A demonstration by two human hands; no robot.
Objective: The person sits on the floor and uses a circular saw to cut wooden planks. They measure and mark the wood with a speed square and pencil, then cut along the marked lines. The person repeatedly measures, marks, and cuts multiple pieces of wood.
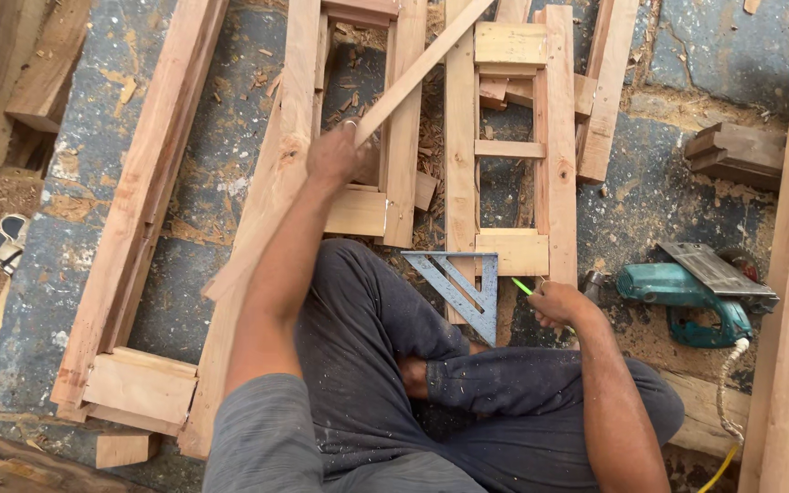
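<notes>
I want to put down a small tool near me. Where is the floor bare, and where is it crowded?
Bare floor lies between the long beam and the plank under the left hand, and above the circular saw, left of the dark block. Around the ladder-like frame, speed square and right hand it is crowded.

Left hand (pixel 335 153) around a long wooden slat (pixel 417 71), right hand (pixel 557 303) with a green pencil (pixel 523 286) (beside a metal speed square (pixel 460 288))

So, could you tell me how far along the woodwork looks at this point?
Done: a ladder-like wooden frame lies assembled on the floor. In hand: the left hand grips a long wooden slat; the right hand holds a green pencil beside a metal square. Left: loose boards lie unjoined.
</notes>
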